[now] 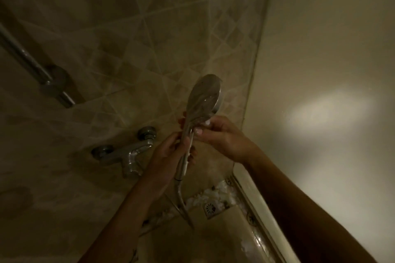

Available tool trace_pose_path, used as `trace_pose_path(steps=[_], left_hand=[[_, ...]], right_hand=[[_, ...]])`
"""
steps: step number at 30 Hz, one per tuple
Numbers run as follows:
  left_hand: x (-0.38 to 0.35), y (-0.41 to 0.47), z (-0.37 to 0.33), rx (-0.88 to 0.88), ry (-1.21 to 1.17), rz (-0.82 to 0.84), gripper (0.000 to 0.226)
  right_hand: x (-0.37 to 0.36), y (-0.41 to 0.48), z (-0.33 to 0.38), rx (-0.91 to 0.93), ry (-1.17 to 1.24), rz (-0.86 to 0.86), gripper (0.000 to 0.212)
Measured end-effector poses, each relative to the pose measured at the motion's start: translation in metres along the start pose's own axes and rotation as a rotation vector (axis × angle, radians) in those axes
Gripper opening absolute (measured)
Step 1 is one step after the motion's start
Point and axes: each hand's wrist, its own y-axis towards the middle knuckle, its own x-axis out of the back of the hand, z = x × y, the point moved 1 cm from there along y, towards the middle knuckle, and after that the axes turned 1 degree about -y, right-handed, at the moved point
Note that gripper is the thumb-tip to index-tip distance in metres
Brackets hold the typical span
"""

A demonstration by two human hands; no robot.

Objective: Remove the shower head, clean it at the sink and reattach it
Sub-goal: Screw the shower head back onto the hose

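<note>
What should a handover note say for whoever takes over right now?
Left hand: gripping the shower head by its handle.
Right hand: fingertips pinching the neck just below the head.
Hose appears still joined at the handle's lower end, trailing toward the floor drain.
Head is off the rail holder, held beside the mixer tap.
Done: lifted off the holder.
Left: unscrew hose, clean at sink, reattach.

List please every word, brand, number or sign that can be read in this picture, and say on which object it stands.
None can be read.
Shower head, held by the left hand and right hand: no visible lettering on its back or handle.
Mixer tap: no readable mark; the picture is dim and blurred.
Wall rail, tiles and floor drain: no text visible.
</note>
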Motion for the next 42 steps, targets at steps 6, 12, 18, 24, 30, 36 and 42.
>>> trace_pose_path(steps=[6, 12, 18, 24, 30, 36, 42], left_hand=[[-0.030, 0.013, -0.043, -0.053, 0.018, -0.002, 0.046], [-0.051, 0.021, -0.080, -0.131, 0.041, -0.081, 0.032], [-0.054, 0.025, -0.090, -0.234, 0.229, -0.161, 0.035], [-0.060, 0.030, -0.114, -0.337, 0.341, -0.306, 0.045], [-0.046, 0.024, -0.150, -0.354, 0.338, -0.362, 0.040], [-0.022, 0.007, -0.198, -0.475, 0.370, -0.304, 0.032], [-0.004, -0.010, -0.263, -0.532, 0.306, -0.253, 0.024]], right_hand=[[0.026, 0.003, 0.064, 0.082, -0.208, -0.090, 0.030], [0.031, 0.007, 0.110, 0.197, -0.432, -0.253, 0.047], [0.028, 0.011, 0.141, 0.357, -0.450, -0.291, 0.053], [0.018, 0.017, 0.171, 0.453, -0.440, -0.262, 0.055], [0.004, 0.027, 0.197, 0.433, -0.580, -0.127, 0.035], [-0.012, 0.046, 0.213, 0.423, -0.767, -0.021, 0.023], [-0.042, 0.066, 0.261, 0.501, -0.801, -0.021, 0.010]])
